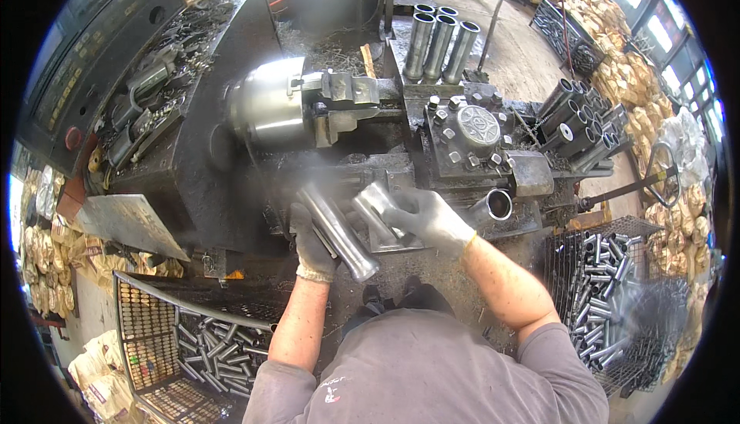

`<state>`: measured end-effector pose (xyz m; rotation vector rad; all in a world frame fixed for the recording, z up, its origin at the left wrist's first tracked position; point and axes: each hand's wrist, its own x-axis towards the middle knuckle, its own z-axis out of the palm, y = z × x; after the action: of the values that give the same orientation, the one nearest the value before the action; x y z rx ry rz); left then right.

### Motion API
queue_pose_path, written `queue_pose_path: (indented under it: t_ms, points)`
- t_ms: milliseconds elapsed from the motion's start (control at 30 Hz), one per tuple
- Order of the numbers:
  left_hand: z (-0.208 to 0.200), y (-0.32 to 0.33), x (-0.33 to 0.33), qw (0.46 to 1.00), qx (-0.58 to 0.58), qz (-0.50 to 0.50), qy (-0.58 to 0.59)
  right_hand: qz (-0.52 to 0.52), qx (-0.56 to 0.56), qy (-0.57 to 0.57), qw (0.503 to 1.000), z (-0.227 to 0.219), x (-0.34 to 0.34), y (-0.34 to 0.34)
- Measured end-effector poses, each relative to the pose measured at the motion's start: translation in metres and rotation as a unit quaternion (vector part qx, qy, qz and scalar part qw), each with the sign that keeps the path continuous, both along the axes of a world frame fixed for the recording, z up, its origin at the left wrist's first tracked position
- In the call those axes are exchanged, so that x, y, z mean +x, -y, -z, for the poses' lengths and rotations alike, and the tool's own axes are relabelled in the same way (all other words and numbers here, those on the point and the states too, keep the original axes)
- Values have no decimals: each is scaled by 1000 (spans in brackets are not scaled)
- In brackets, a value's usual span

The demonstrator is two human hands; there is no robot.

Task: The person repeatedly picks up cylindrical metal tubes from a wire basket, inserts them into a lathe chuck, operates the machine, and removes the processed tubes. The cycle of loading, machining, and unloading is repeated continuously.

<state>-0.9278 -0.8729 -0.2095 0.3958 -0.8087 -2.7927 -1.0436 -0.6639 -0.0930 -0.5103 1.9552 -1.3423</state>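
Note:
A long, shiny metal tube (337,231) slants across my gloved left hand (311,245), whose fingers are wrapped round it. Along the tube by my fingers shows a narrow metal piece that I cannot make out. My right hand (430,220), in a pale glove, grips a shorter metal tube (375,203) just to the right of the long one. Both are held below the lathe chuck (270,108), whose jaws (347,94) have nothing clamped between them. A smudge blurs the view near the tubes' upper ends.
The lathe's tool post (476,127) stands right of the chuck. Upright shiny tubes (439,48) are behind it, darker tubes (578,125) to its right. A round open-ended metal piece (493,206) lies near my right forearm. Wire baskets of tubes stand left (127,331) and right (555,270).

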Motion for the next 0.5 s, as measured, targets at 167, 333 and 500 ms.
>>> queue_pose_path:
  t_ms: [167,333,500]
  points:
    - [-63,-49,-25,990,-130,-56,-19,-42,146,5,988,10,11,29]
    - [-51,-32,-60,991,-68,114,31,-79,44,7,996,-94,-4,-1]
    - [37,-40,-160,904,-388,75,162,-169,76,-552,813,-150,-123,18]
